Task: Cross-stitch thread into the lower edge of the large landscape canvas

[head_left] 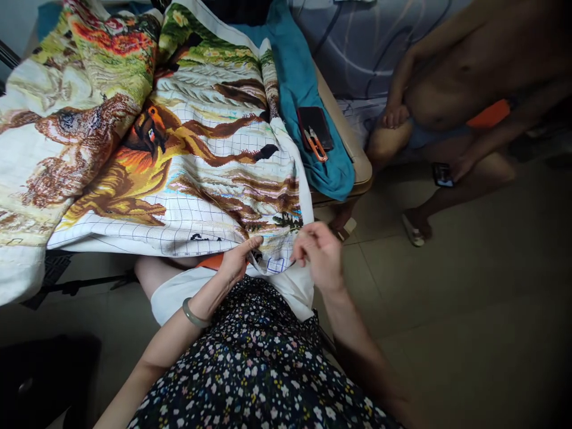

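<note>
A large cross-stitch cloth (210, 208), gridded white with stitched horses and landscape, spreads over the table and hangs towards my lap. My left hand (236, 260) grips its near edge, thumb on top and the other fingers hidden underneath. Close to the cloth's near right corner is my right hand (319, 253), its fingers curled and pinched together, slightly blurred. Whatever those fingertips hold, if anything, is too small to make out. Between both hands lies a corner patch marked with a blue square.
Orange-handled thread snips (317, 146) rest on a dark flat case (313, 122) upon a teal cloth (290, 71). The table's rounded corner (364, 173) sticks out at right. Beyond it, a seated person (456, 89) holds a phone (442, 174).
</note>
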Motion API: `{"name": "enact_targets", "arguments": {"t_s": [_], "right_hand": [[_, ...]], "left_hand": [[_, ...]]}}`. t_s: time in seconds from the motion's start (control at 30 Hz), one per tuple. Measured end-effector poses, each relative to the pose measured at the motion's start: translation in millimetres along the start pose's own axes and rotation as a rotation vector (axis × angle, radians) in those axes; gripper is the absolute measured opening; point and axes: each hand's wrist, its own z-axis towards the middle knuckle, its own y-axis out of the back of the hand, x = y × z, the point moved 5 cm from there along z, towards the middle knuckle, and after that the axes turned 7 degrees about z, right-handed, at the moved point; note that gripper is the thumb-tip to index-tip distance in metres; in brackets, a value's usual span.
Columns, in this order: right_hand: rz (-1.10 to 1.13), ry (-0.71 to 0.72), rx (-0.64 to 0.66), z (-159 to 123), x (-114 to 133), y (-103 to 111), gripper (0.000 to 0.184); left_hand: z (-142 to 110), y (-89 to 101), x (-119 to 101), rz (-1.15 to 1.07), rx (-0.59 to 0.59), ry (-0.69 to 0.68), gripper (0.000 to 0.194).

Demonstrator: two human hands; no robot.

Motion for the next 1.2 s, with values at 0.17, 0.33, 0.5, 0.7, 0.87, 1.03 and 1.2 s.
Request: {"name": "enact_targets", "arguments": {"t_s": [0.17, 0.33, 0.5, 0.7, 0.87, 1.03, 1.2], "right_hand": [[-0.350, -0.030, 0.108, -16, -26, -16, 0.022], [-0.445, 0.036, 0.097, -15, -24, -18, 0.025], [-0.473, 0.053, 0.096, -14, -25, -20, 0.026], [-0.456, 0.058, 0.047, -13, -26, -22, 0.025], [-0.408, 0.026, 0.057, -15, -27, -24, 0.026], [-0.338, -0.033, 0.070, -15, -31, -23, 0.026], [-0.401, 0.006, 0.067, -13, -29, -24, 0.026]], "left_hand": [[-2, 0.5, -1, 0.011, -0.003, -0.021, 0.033], [-3, 0.0, -2, 0.018, -0.010, -0.018, 0.033], [-4, -1.8, -5, 0.005, 0.006, -0.073, 0.035], [-2, -0.8, -4, 0.008, -0.010, -0.067, 0.034], [-1, 0.5, -2, -0.007, -0.014, -0.051, 0.032], [-1, 0.7, 0, 0.005, -0.017, -0.020, 0.032], [-2, 0.0, -1, -0.031, -0.026, -0.042, 0.031]]}}
